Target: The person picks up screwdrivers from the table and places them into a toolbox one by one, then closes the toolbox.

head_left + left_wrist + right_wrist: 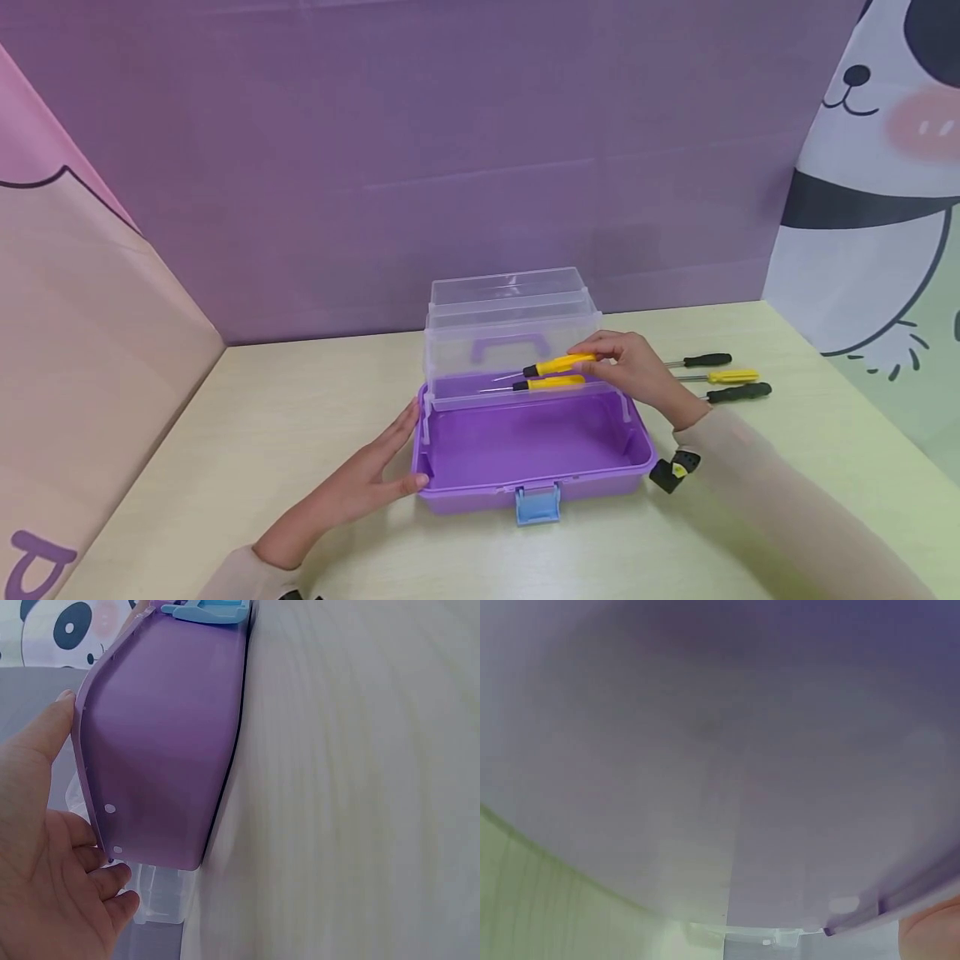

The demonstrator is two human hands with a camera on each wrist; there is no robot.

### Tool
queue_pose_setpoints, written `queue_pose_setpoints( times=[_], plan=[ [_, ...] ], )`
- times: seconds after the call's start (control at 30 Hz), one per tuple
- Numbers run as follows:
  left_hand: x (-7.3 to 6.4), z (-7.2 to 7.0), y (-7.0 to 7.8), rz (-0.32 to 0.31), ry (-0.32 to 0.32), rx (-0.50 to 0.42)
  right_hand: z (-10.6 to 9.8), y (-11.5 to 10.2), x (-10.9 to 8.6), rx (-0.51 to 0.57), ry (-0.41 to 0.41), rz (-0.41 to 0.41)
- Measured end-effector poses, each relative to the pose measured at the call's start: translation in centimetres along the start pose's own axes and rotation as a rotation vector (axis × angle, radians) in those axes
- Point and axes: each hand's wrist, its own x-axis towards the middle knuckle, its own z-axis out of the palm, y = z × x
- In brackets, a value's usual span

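Note:
An opened purple toolbox (480,500) with a blue latch (537,505) stands on the table. Its clear lid (510,304) is tipped back, and a clear tray (457,403) spans the rear of the box. My right hand (626,364) pinches the handle end of a yellow screwdriver (558,364) over the tray, shaft pointing left. Just below it, another yellow screwdriver (555,382) lies in the tray. My left hand (367,475) rests against the box's left side, fingers along the rim and thumb (56,724) at the front corner.
Right of the box lie a black-handled screwdriver (707,360), a yellow-handled one (733,377) and a thicker black-handled one (738,392), their shafts partly hidden by the right hand. A purple cloth wall (375,167) stands behind the table (315,400).

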Motion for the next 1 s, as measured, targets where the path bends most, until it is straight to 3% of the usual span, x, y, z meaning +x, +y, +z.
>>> queue_pose_setpoints(
  times=[1.0],
  plan=[
    [-0.08,0.09,0.0,0.001,0.009,-0.001,-0.14,-0.22,0.56,-0.156,-0.083,-0.041]
  ],
)
